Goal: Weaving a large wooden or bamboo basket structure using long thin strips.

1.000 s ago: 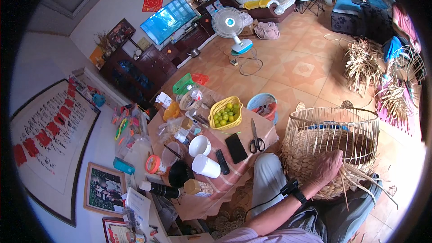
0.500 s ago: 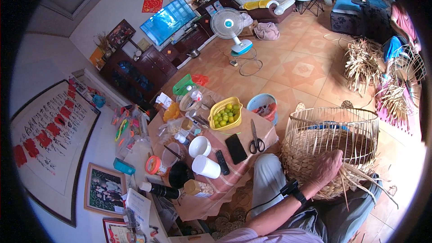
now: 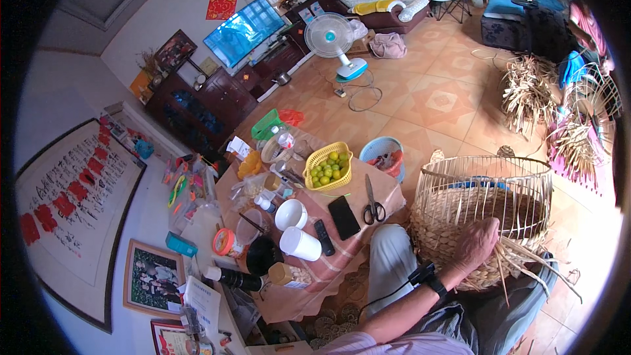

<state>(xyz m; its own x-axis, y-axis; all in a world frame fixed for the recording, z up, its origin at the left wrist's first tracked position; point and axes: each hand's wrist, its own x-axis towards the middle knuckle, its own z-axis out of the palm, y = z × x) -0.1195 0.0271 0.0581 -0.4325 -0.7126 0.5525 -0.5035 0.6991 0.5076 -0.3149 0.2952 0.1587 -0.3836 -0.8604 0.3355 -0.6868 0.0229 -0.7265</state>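
Basket [image 3: 483, 217] of woven straw, round, open ribbed rim, left hand [image 3: 474, 244] fingers spread flat on its weave

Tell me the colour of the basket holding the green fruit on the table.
Yellow: the perforated basket on the table shows best in the head view.

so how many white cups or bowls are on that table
2. A white bowl stands left of the black phone; a white cup lies on its side just below the bowl. Clutter on the table's left side may hide more.
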